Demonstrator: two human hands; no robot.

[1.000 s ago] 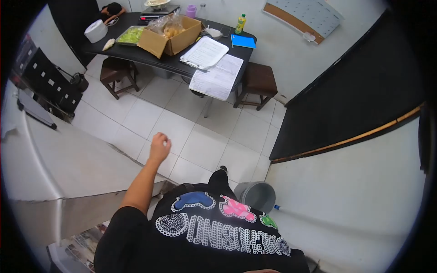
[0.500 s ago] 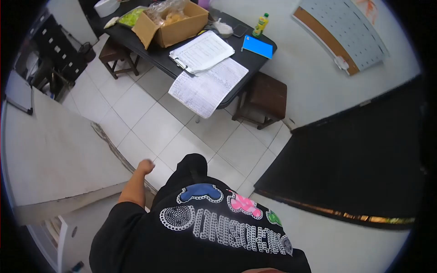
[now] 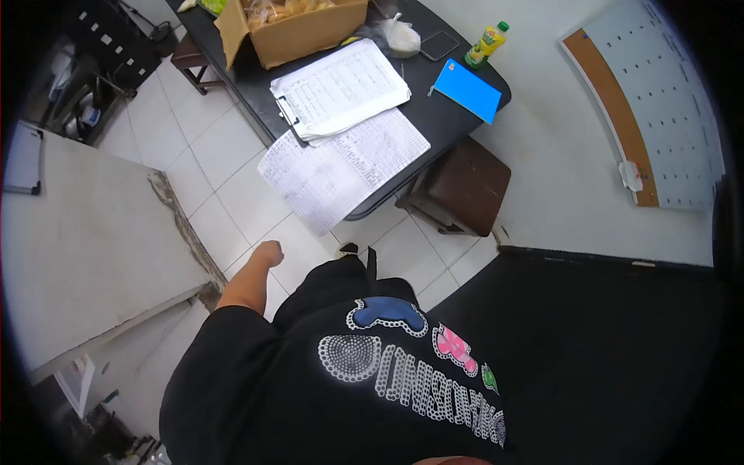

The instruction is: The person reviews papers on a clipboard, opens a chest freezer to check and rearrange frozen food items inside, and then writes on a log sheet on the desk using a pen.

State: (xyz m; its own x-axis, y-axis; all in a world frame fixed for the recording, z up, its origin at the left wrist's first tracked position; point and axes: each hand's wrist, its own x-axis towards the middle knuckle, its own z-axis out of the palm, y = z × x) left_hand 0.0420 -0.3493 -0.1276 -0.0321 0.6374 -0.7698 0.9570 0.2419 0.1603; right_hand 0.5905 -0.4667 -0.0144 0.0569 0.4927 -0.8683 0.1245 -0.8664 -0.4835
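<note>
We see left hand (image 3: 270, 253) low over tiled floor, fingers partly curled; how far closed, or whether holding anything, we cannot tell. Right hand out of our view. Nearest thing: spread notebook (image 3: 322, 182), overhanging edge of black table (image 3: 446, 128), partly under clipboard (image 3: 341, 89). Beyond clipboard: cardboard box (image 3: 306, 39).
</note>
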